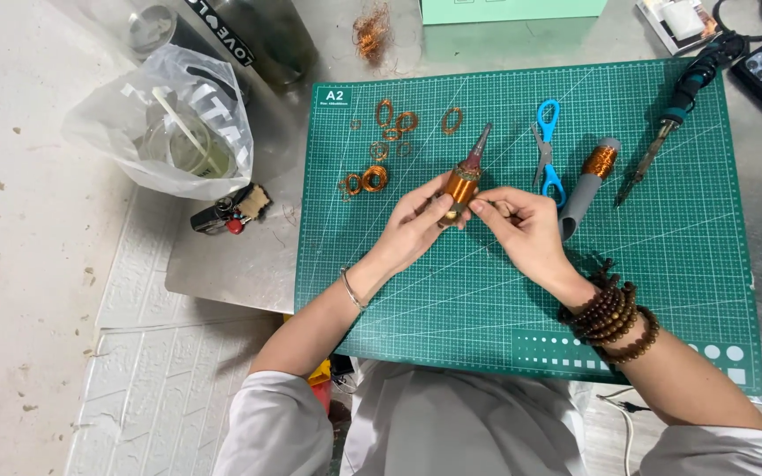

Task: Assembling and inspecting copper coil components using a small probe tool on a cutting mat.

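- Left hand (pixel 416 225) grips a copper-wound coil tool (pixel 464 181) over the green cutting mat (pixel 663 264).
- Right hand (pixel 522 225) pinches its near end, fingers together.
- Blue scissors (pixel 547 150) lie just right.

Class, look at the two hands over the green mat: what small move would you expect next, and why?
Probably another small turn of the copper-wound tool: the left hand grips its body, and the right hand pinches at its lower end.

Metal table (pixel 240 264) carries a cutting mat (pixel 681 264) (green).
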